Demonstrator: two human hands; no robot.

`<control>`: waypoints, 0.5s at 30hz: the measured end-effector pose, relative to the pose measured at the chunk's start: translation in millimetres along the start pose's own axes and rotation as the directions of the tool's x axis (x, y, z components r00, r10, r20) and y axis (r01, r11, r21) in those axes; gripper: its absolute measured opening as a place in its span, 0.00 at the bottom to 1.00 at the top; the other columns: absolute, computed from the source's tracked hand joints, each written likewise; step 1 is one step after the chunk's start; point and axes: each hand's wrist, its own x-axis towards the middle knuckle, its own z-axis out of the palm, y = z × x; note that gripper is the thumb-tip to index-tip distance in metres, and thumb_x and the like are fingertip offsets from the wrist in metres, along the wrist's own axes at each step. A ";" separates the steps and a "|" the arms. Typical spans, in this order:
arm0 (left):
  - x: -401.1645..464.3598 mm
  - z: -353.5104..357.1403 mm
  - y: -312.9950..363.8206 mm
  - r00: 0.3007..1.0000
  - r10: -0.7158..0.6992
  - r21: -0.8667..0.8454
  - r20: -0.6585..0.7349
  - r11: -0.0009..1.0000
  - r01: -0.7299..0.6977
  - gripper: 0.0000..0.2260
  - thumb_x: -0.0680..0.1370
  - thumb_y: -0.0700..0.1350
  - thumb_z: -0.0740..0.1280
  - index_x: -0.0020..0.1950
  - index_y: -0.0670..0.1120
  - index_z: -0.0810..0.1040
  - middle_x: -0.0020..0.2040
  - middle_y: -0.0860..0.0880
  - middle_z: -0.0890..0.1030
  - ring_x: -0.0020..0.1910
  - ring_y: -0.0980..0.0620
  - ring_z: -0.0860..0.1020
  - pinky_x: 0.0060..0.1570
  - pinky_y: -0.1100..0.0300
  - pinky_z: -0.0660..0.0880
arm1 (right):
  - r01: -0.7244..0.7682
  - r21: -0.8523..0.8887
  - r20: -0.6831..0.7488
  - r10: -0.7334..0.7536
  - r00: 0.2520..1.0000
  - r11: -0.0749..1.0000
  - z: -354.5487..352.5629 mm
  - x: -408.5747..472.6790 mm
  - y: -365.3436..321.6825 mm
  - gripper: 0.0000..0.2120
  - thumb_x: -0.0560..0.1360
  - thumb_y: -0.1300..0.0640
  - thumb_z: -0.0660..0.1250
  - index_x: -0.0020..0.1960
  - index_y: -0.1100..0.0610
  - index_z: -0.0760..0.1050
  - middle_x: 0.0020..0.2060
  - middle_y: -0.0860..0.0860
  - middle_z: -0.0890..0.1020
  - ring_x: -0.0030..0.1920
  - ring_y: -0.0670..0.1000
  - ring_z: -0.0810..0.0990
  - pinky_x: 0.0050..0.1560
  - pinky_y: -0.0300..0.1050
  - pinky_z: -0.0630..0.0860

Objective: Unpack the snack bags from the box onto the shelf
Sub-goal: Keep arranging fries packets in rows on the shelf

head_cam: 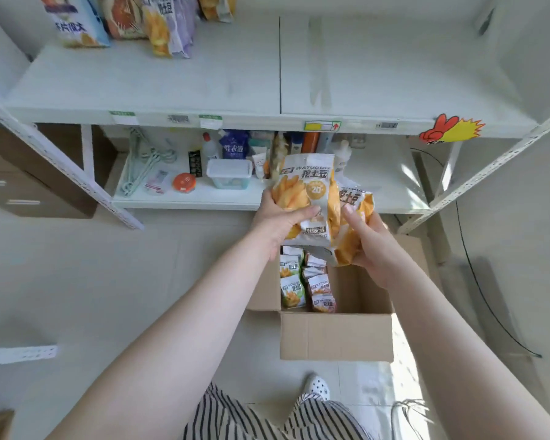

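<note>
Both hands are up above the open box, each with a bag: the left hand (pixel 280 217) curls round a white-and-yellow snack bag (pixel 308 198), thumb across its front, while the right hand (pixel 370 242) grips a second, orange bag (pixel 353 223) just behind and beside it, the two bags touching. Below them the cardboard box (pixel 335 336) sits on the floor, flaps open, with more small snack bags (pixel 305 285) packed along its left side; its right half shows bare cardboard. Up top, the upper shelf (pixel 378 74) already carries bags (pixel 124 20) at its back left corner, and wide bare board runs from there to its right edge. On the lower shelf (pixel 385 185), bottles, a lidded tub (pixel 229 173) and hangers (pixel 146 160) crowd the left and middle.
</note>
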 end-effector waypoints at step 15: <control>35.8 -265.3 93.2 0.980 0.181 -0.048 0.083 0.983 -0.178 0.39 0.74 0.48 0.72 0.75 0.50 0.50 0.69 0.59 0.68 0.67 0.59 0.68 0.67 0.54 0.66 | 0.026 0.082 0.124 -0.036 0.992 0.996 286.1 51.5 -64.3 0.46 0.57 0.38 0.80 0.69 0.49 0.65 0.61 0.48 0.81 0.57 0.54 0.83 0.50 0.63 0.81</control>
